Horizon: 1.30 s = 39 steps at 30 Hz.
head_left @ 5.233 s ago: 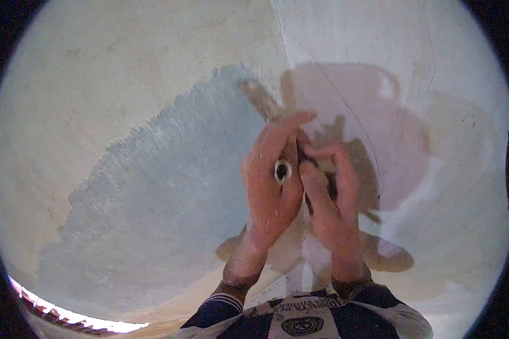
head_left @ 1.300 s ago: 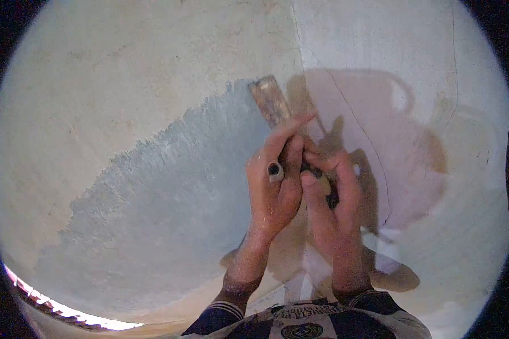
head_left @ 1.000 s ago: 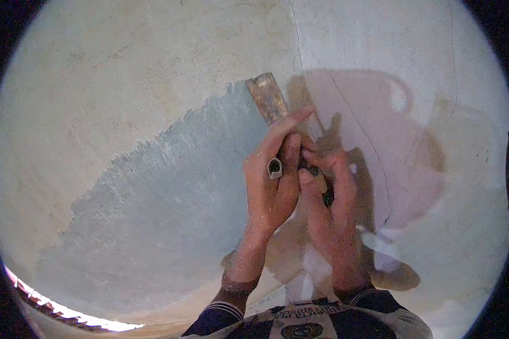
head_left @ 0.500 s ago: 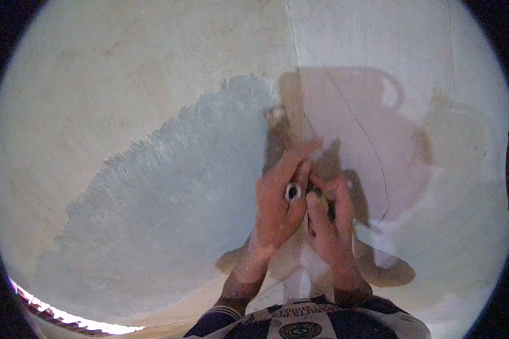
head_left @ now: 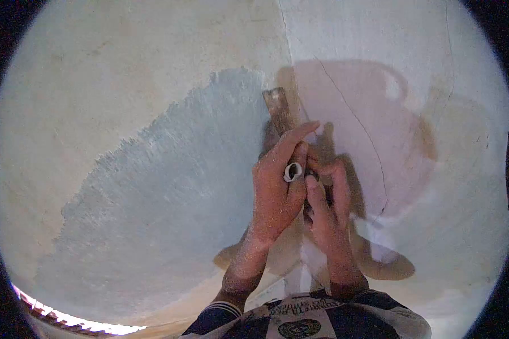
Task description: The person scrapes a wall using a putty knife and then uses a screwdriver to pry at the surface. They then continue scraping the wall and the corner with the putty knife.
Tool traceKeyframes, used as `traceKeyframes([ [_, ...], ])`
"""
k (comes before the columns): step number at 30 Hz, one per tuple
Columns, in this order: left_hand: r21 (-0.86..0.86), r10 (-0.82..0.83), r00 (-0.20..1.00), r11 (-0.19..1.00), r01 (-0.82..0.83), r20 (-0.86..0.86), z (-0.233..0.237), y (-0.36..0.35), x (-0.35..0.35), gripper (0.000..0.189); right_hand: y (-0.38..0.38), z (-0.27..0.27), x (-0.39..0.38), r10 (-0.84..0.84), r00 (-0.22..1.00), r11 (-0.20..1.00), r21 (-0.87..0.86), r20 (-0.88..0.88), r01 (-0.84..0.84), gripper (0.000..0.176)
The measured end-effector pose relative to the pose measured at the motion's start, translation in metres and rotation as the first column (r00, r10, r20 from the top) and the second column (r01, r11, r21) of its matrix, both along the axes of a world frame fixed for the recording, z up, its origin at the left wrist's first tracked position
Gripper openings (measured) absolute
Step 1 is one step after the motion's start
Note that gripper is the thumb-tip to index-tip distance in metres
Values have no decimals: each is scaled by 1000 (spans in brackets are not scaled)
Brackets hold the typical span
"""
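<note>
Left hand (head_left: 274, 192), right hand (head_left: 325, 217) (around trowel (head_left: 279, 107))

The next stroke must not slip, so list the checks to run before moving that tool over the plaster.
1. The left hand is closed round the tool handle: ok.
2. The right hand grips close beside it: ok.
3. The blade sits at the edge of the grey plaster patch: ok.
4. The blade lies flat on the surface: cannot tell.
5. Plaster is loaded on the blade: cannot tell.
6. The crack on the right is covered: not ok, it is bare.
</note>
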State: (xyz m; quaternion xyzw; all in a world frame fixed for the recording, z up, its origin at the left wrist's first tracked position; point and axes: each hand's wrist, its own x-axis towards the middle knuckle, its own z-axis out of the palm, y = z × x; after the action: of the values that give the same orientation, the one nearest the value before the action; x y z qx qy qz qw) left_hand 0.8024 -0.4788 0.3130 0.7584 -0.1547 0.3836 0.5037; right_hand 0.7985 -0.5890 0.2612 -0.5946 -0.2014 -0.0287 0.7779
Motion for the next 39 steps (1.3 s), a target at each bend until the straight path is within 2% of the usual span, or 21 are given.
traceKeyframes([
  [3,90,4,999,996,-1,-33,-13,3,-10,34,-9,-12,-6,0,1000,997,-75,1,0,39],
  [5,59,-32,999,998,34,-32,-23,6,-9,36,-10,-18,-5,42,997,999,-36,65,-40,41],
  [7,59,-32,998,998,35,-49,-29,21,-10,39,5,-25,-1,114,978,986,102,175,-134,44],
  [10,130,-2,998,991,11,-67,-21,27,-17,45,6,-28,-3,-28,927,986,-144,373,88,42],
  [13,177,-5,996,984,20,-85,-23,28,-19,52,6,-22,-8,-161,843,938,-187,514,293,38],
  [15,148,-61,986,985,84,-154,-20,32,-19,57,8,-25,-7,-192,818,930,-165,543,328,34],
  [16,156,-59,992,985,76,-110,-19,32,-16,56,8,-26,-7,-205,807,926,-158,554,343,33],
  [18,172,-52,999,984,54,-17,-19,36,-5,56,20,-19,-3,-193,854,947,-136,484,291,28],
  [21,126,-60,990,989,76,-125,-18,44,-11,52,24,-19,-8,-165,872,946,-175,461,271,25],
  [22,119,-82,992,988,93,-99,-22,45,-8,51,24,-21,-10,-154,874,942,-200,462,271,24],
  [24,118,-125,991,985,130,-52,-26,47,-2,50,31,-17,-6,-219,846,934,-148,487,326,22],
  [27,104,-32,996,994,24,78,-5,40,14,25,40,-15,13,-307,766,909,-63,565,412,23],
  [28,96,-42,999,995,39,29,-9,38,8,25,41,-14,18,-341,719,897,-21,605,442,24],
  [31,103,-50,999,993,51,-18,-19,36,-4,24,19,-21,-4,-177,894,970,-82,412,230,24],
  [34,134,-57,998,989,57,-1,-21,35,-4,24,24,-6,-8,-171,936,968,-124,307,218,19],
  [37,134,-91,996,987,88,22,-14,33,0,24,16,-8,-1,-199,924,957,-137,326,255,23],
  [39,128,-56,998,990,53,21,-23,32,0,24,21,-18,-1,-201,911,962,-105,360,254,23],
])
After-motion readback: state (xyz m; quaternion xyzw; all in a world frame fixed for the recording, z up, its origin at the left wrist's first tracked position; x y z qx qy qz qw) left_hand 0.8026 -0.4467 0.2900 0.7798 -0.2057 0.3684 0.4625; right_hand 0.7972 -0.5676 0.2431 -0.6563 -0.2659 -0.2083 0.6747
